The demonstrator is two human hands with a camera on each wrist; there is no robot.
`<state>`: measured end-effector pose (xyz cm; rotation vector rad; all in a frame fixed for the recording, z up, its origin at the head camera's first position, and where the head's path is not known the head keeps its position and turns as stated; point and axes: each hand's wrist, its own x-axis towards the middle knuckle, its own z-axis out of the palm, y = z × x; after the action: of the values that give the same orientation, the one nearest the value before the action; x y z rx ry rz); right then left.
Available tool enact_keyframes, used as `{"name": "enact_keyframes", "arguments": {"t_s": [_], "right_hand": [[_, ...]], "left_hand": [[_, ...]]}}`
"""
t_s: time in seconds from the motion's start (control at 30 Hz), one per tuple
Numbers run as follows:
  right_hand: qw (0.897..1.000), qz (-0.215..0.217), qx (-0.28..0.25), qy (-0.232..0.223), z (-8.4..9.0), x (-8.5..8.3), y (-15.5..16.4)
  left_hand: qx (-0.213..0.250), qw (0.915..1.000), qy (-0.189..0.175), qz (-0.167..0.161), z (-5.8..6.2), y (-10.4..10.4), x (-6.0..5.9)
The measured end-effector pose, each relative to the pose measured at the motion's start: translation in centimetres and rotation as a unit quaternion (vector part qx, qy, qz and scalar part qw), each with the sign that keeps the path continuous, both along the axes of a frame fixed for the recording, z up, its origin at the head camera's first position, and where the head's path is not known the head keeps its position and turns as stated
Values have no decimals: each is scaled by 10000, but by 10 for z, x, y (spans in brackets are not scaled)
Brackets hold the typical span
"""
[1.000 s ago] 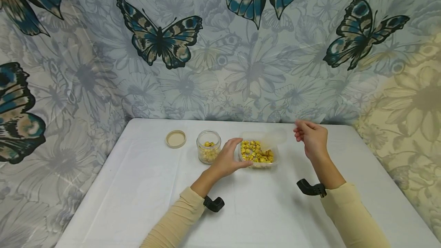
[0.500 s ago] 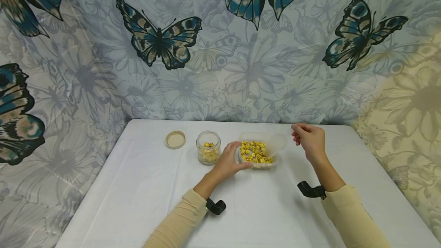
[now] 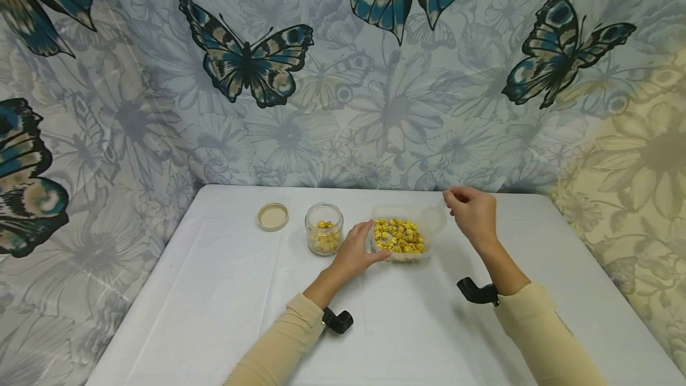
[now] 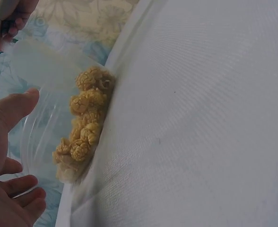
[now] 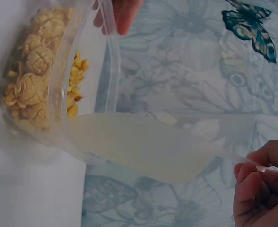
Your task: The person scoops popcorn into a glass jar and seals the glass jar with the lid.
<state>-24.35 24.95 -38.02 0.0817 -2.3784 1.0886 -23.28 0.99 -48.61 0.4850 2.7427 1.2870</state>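
A clear plastic container (image 3: 401,238) of yellow popcorn stands mid-table. My left hand (image 3: 358,248) cups its left side, thumb behind and fingers in front; the left wrist view shows the same hand (image 4: 9,142) against the container wall (image 4: 44,132). My right hand (image 3: 460,206) pinches a corner of the translucent lid (image 3: 433,219), which slants over the container's right rim. In the right wrist view the lid (image 5: 143,146) runs from the container (image 5: 39,80) to my right fingertips (image 5: 255,182).
A small glass jar (image 3: 324,236) holding some popcorn stands just left of the container, its tan lid (image 3: 273,217) lying flat further left. The white table (image 3: 214,302) ends at a butterfly-print cloth backdrop (image 3: 343,88).
My right hand has moved left and a little lower with the lid, bringing it closer over the container. The left hand has stayed on the container.
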Motion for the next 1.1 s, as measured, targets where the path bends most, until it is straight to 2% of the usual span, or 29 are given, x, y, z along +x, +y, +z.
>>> {"name": "enact_keyframes", "arguments": {"t_s": [0.13,0.27,0.53,0.7,0.87,1.0,1.1], "right_hand": [[9984,262,500,-1,-2,-4,0],[9952,482,803,-274,-9,-11,4],[9877,514,536,-1373,-13,-17,14],[9807,566,32,-1871,-17,-16,20],[9725,393,-572,-2225,-32,-13,23],[9643,30,-1365,-2271,-51,-9,19],[9516,-172,-2067,-2270,-63,-5,13]], "left_hand": [[-45,10000,25,-47,0,0,-1],[-71,9999,76,-61,1,0,0],[-54,9999,-22,-146,1,0,-1],[-61,9999,53,-124,-1,0,-2],[-93,9999,48,-95,-1,0,-3],[-81,9999,16,-93,-2,0,-3],[-123,9999,60,-68,-2,1,-4]]}}
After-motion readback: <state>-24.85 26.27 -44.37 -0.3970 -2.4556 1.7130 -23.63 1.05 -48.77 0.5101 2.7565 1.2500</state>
